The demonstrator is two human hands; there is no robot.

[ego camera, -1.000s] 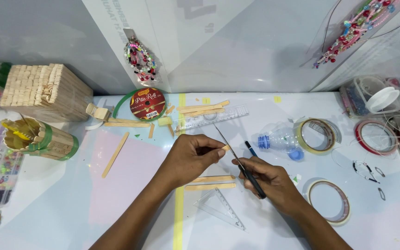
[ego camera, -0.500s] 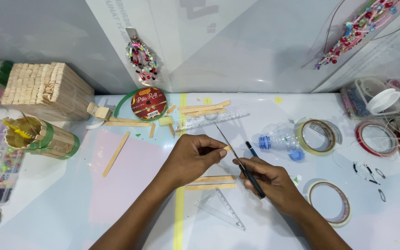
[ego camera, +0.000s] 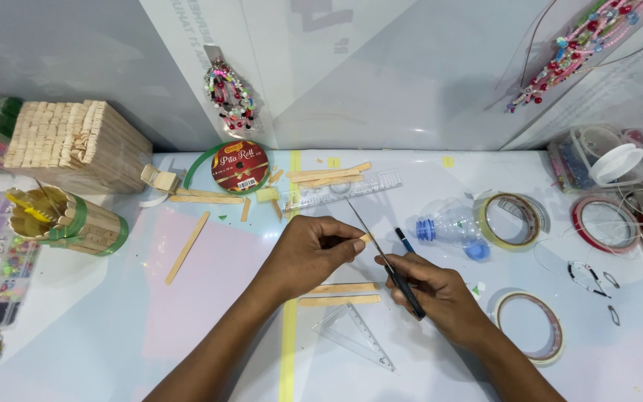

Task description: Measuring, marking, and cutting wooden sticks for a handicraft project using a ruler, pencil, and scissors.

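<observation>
Nearest, a clear set square (ego camera: 355, 335) lies on the white surface (ego camera: 113, 327) at six o'clock. Just beyond it, the right hand (ego camera: 433, 294) has its grip closed around dark-handled scissors (ego camera: 388, 260), blades pointing to eleven o'clock. At nine o'clock of it, the left hand (ego camera: 310, 253) pinches a short wooden stick piece (ego camera: 365, 238) against the blades. Two craft sticks (ego camera: 340, 294) lie between the hands. Farther, at twelve o'clock, sits a clear ruler (ego camera: 344, 192).

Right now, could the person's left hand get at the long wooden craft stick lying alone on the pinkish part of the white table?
Probably yes. The left hand is pinching a small wooden piece, so it isn't free, but the long wooden craft stick lies in the open to its left with nothing between them.
</observation>
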